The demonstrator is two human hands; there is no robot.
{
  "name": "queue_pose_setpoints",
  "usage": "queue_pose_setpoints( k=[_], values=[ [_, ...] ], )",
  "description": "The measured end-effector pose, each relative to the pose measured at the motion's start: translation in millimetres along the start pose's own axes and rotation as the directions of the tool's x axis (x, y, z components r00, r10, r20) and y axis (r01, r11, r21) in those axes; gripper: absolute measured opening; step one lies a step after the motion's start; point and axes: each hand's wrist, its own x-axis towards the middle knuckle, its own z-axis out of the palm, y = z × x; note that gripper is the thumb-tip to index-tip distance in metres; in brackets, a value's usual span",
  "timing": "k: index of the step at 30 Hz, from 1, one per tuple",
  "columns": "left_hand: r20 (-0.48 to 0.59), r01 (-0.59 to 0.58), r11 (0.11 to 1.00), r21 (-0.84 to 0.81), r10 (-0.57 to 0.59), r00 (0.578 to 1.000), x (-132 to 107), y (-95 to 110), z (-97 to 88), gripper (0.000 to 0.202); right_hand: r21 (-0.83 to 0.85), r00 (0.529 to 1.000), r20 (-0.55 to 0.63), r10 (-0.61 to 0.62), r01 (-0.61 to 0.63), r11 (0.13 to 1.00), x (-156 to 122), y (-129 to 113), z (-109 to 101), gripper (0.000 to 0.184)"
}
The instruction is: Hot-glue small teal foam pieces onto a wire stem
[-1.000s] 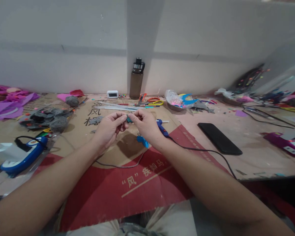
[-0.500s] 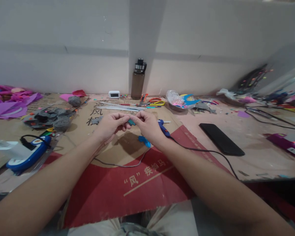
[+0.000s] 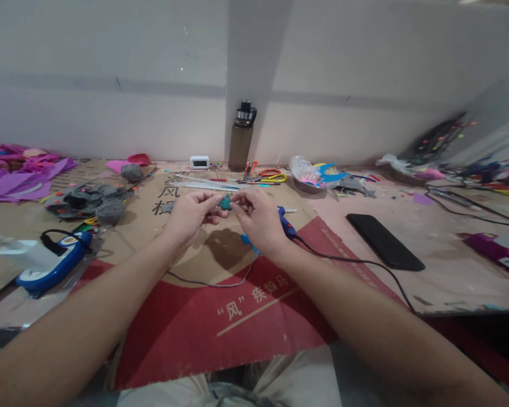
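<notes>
Both my hands meet above the cardboard sheet (image 3: pixel 195 305) at the middle of the table. My left hand (image 3: pixel 190 213) pinches a small teal piece (image 3: pixel 225 202) between thumb and fingers. My right hand (image 3: pixel 259 220) has its fingers curled and its fingertips pinch the same teal piece from the right. A blue glue gun (image 3: pixel 287 222) lies just behind my right wrist, with its black cord (image 3: pixel 356 261) running off to the right. A small blue scrap (image 3: pixel 246 239) lies under my right hand.
A black phone (image 3: pixel 385 241) lies to the right. A dark water bottle (image 3: pixel 241 137) stands at the wall, with a small white clock (image 3: pixel 199 162), scissors (image 3: pixel 268 174) and a bowl of scraps (image 3: pixel 305 172) nearby. Grey felt pieces (image 3: pixel 91 200), purple scraps (image 3: pixel 17 175) and a blue-white device (image 3: pixel 51 257) lie left.
My hands stay together on the teal piece, which now shows more between the fingertips. The view has shifted slightly to the left.
</notes>
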Motion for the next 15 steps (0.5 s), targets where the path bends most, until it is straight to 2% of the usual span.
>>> queue_pose_setpoints(
  k=[3,9,15],
  values=[
    [-0.001,0.006,1.000,-0.004,-0.006,1.000,-1,0,2.5,0.023,-0.028,0.999,0.017,-0.038,0.039,0.999,-1,-1,-1,0.005],
    [0.001,-0.001,1.000,-0.005,0.001,1.000,0,-1,3.2,0.023,-0.044,0.994,0.107,-0.034,0.039,0.998,-2,-1,0,0.009],
    [-0.114,-0.078,0.992,0.097,0.089,0.989,5,-6,-6.6,0.020,0.035,0.980,0.194,-0.052,0.047,0.998,-3,-2,3,0.012]
  ],
)
